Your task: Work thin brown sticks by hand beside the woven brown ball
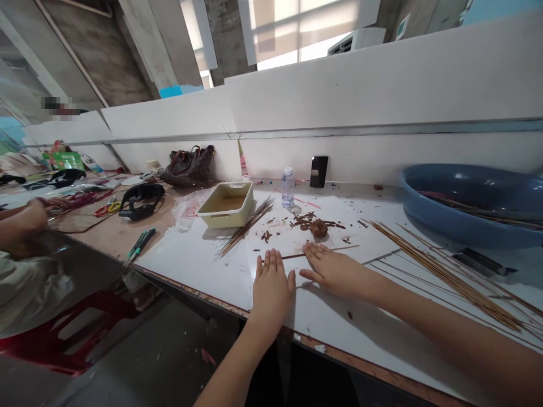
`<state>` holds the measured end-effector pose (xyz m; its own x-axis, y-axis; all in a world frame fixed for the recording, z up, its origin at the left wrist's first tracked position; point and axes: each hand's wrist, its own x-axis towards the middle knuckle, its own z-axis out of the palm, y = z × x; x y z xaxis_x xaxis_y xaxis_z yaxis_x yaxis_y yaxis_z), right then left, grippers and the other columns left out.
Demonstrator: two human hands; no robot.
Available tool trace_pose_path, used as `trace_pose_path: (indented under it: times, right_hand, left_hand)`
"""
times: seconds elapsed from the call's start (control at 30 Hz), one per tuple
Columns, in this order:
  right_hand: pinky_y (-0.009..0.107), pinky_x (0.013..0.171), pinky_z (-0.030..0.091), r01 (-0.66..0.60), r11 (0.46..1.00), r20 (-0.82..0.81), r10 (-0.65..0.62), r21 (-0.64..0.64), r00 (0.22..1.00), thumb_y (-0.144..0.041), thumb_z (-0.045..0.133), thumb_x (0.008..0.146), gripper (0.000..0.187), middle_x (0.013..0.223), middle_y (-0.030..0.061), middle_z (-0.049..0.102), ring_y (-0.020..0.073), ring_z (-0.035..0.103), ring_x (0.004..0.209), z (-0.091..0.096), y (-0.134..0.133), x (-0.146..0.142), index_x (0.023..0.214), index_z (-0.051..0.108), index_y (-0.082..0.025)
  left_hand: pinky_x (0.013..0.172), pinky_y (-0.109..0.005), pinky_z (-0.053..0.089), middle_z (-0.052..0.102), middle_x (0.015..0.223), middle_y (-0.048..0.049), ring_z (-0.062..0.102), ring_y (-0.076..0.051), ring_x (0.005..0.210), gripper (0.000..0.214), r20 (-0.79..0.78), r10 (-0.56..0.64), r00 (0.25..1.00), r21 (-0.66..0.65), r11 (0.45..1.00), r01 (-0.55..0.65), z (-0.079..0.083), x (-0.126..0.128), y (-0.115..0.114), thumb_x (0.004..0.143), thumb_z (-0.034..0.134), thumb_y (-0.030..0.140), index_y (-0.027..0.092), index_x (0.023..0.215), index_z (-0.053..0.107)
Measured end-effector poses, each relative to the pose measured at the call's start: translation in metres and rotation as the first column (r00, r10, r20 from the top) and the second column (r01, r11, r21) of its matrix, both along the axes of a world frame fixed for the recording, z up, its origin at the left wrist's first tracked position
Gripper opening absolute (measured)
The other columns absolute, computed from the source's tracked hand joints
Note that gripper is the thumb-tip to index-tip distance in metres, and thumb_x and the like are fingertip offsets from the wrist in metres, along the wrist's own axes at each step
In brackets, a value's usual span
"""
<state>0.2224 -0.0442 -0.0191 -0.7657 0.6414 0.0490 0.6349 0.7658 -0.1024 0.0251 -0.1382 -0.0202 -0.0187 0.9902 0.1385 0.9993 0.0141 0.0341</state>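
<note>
My left hand lies flat, fingers stretched out, at the left end of a thin stick with a dark brown coating. Over the same stick my right hand is also spread flat, and the stick's pale bare end shows past its fingers. The hands hide parts of the stick. Just beyond them sits a lump of brown dough, with dark brown crumbs and short pieces scattered around it. White sheeting covers the tabletop under both hands.
A yellow-green basin with brownish liquid stands left, beside a bundle of thin sticks. Further back are a water bottle and a phone. Bamboo sticks and a blue tub lie right. A person's arm shows far left.
</note>
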Motion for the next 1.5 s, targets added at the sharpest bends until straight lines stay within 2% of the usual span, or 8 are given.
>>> trace_pose_path:
  times: [0.17, 0.3, 0.5, 0.7, 0.9, 1.13, 1.3, 1.5]
  right_hand:
    - [0.058, 0.133, 0.039, 0.018, 1.0, 0.048, -0.017, -0.009, 0.999, -0.073, 0.026, 0.113, 0.101, 0.172, 0.0363, 0.038, 0.0437, 0.042, 0.163, 0.0, -0.009, 0.001, 0.167, 0.039, 0.012]
    - [0.058, 0.128, 0.046, 0.005, 1.0, 0.012, -0.005, 0.008, 1.0, -0.079, 0.028, 0.11, 0.105, 0.167, 0.036, 0.047, 0.0451, 0.05, 0.158, -0.007, -0.017, 0.003, 0.165, 0.046, 0.008]
    - [0.057, 0.134, 0.037, 0.046, 0.996, -0.023, -0.044, 0.076, 0.999, -0.07, 0.028, 0.114, 0.093, 0.172, 0.0322, 0.042, 0.0407, 0.044, 0.162, -0.014, -0.002, -0.001, 0.169, 0.042, 0.004]
    - [0.062, 0.13, 0.043, 0.063, 0.995, 0.016, -0.065, 0.079, 0.998, -0.07, 0.031, 0.113, 0.092, 0.167, 0.0335, 0.048, 0.0454, 0.05, 0.157, -0.031, -0.015, 0.003, 0.168, 0.045, 0.003]
    - [0.057, 0.133, 0.04, 0.047, 0.996, 0.016, -0.049, 0.081, 0.999, -0.061, 0.03, 0.116, 0.085, 0.172, 0.0329, 0.041, 0.0406, 0.045, 0.161, -0.015, 0.0, -0.001, 0.167, 0.044, 0.006]
    - [0.055, 0.127, 0.049, 0.027, 0.995, 0.057, -0.032, 0.094, 0.998, -0.067, 0.035, 0.114, 0.087, 0.165, 0.0328, 0.053, 0.042, 0.054, 0.155, -0.018, -0.012, 0.003, 0.164, 0.052, 0.002]
    - [0.057, 0.132, 0.041, 0.052, 0.994, 0.043, -0.056, 0.093, 0.998, -0.06, 0.03, 0.116, 0.084, 0.171, 0.0329, 0.043, 0.0415, 0.048, 0.159, -0.019, 0.0, -0.001, 0.168, 0.044, 0.004]
    - [0.059, 0.127, 0.048, 0.039, 0.993, 0.078, -0.049, 0.114, 0.996, -0.066, 0.029, 0.114, 0.091, 0.165, 0.0368, 0.048, 0.0452, 0.055, 0.153, -0.025, -0.014, 0.001, 0.164, 0.05, 0.008]
  left_hand:
    - [0.14, -0.056, 0.026, 0.044, 0.172, -0.0271, 0.039, -0.035, 0.166, 0.07, 0.002, 0.006, 1.0, -0.034, 0.999, -0.006, 0.003, 0.002, -0.004, 0.116, 0.032, 0.041, -0.006, 0.167, 0.044]
    - [0.14, -0.056, 0.028, 0.045, 0.172, -0.0253, 0.041, -0.035, 0.165, 0.07, 0.004, 0.0, 1.0, -0.032, 0.999, 0.001, -0.005, 0.005, -0.013, 0.116, 0.033, 0.043, -0.003, 0.167, 0.045]
    - [0.141, -0.057, 0.024, 0.044, 0.172, -0.0274, 0.039, -0.035, 0.166, 0.069, 0.009, 0.045, 0.999, -0.037, 0.998, -0.045, 0.008, 0.008, 0.007, 0.116, 0.031, 0.041, -0.004, 0.167, 0.045]
    - [0.14, -0.056, 0.028, 0.047, 0.172, -0.0232, 0.043, -0.034, 0.165, 0.067, 0.003, 0.006, 1.0, 0.014, 1.0, -0.006, -0.007, 0.007, -0.014, 0.116, 0.033, 0.042, 0.001, 0.167, 0.048]
    - [0.14, -0.058, 0.026, 0.046, 0.171, -0.0267, 0.041, -0.036, 0.165, 0.068, 0.014, 0.038, 0.999, -0.007, 0.999, -0.038, 0.004, 0.005, 0.011, 0.116, 0.032, 0.04, -0.003, 0.166, 0.047]
    - [0.139, -0.061, 0.029, 0.048, 0.171, -0.0247, 0.043, -0.038, 0.164, 0.067, 0.012, 0.011, 1.0, 0.064, 0.998, -0.012, -0.016, 0.007, -0.005, 0.113, 0.039, 0.038, 0.003, 0.17, 0.045]
    - [0.137, -0.058, 0.033, 0.05, 0.169, -0.0266, 0.045, -0.036, 0.163, 0.064, 0.0, 0.046, 0.999, 0.04, 0.998, -0.046, -0.012, 0.006, 0.012, 0.114, 0.034, 0.032, -0.001, 0.167, 0.047]
    - [0.137, -0.054, 0.035, 0.046, 0.171, -0.0261, 0.044, -0.036, 0.163, 0.065, 0.019, 0.032, 0.999, 0.056, 0.998, -0.033, -0.016, 0.008, -0.002, 0.114, 0.039, 0.037, -0.001, 0.165, 0.05]
